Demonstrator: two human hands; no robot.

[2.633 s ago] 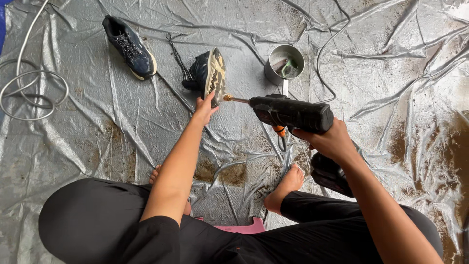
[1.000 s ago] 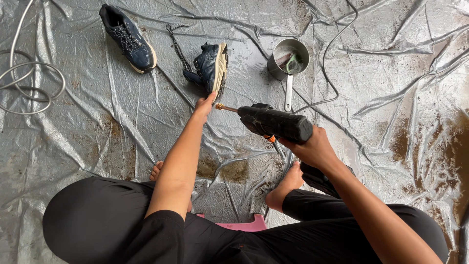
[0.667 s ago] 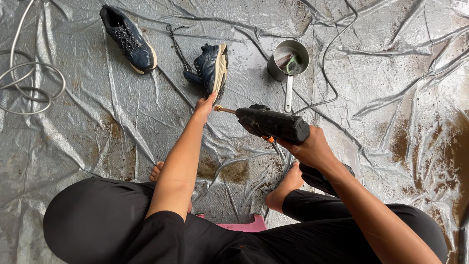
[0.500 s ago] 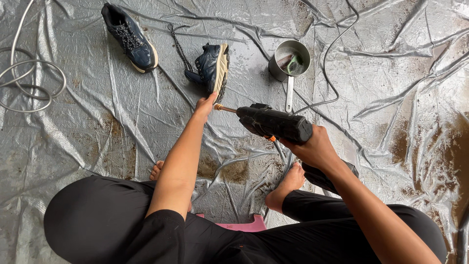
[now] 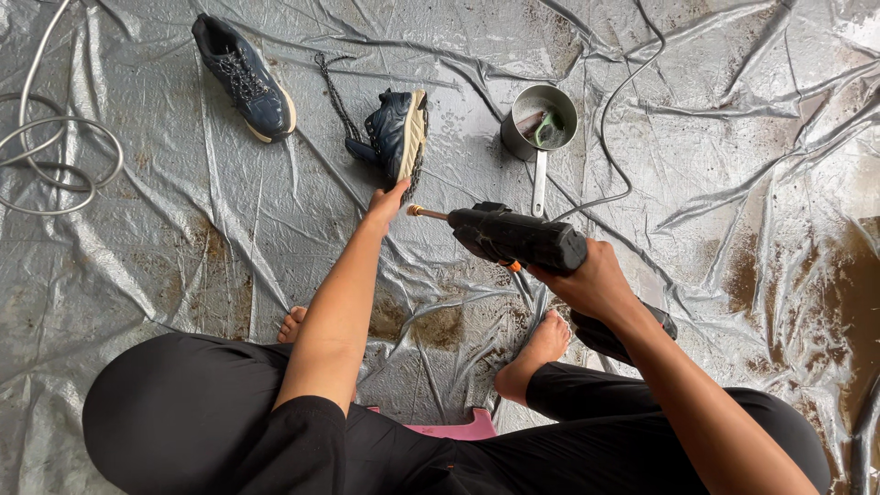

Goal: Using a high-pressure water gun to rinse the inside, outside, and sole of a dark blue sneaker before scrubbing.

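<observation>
One shoe (image 5: pixel 401 137) is steadied on edge by the left hand (image 5: pixel 385 199)'s fingertips; the spray gun (image 5: pixel 518 238), gripped in the right hand (image 5: pixel 591 282), is aimed at its sole, so rinsing seems underway.

Navy shoe (image 5: pixel 396 137) with cream sole; a second navy shoe (image 5: pixel 244 77) at ten o'clock; black spray gun (image 5: pixel 518 237) (brass-coloured nozzle); brown-stained silver tarp (image 5: pixel 752 183).

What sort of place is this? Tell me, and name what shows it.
Probably a makeshift floor spot for washing shoes: a wet, mud-stained grey plastic sheet covers the ground, two dark shoes lie on it, and the right hand holds a black spray gun.
</observation>
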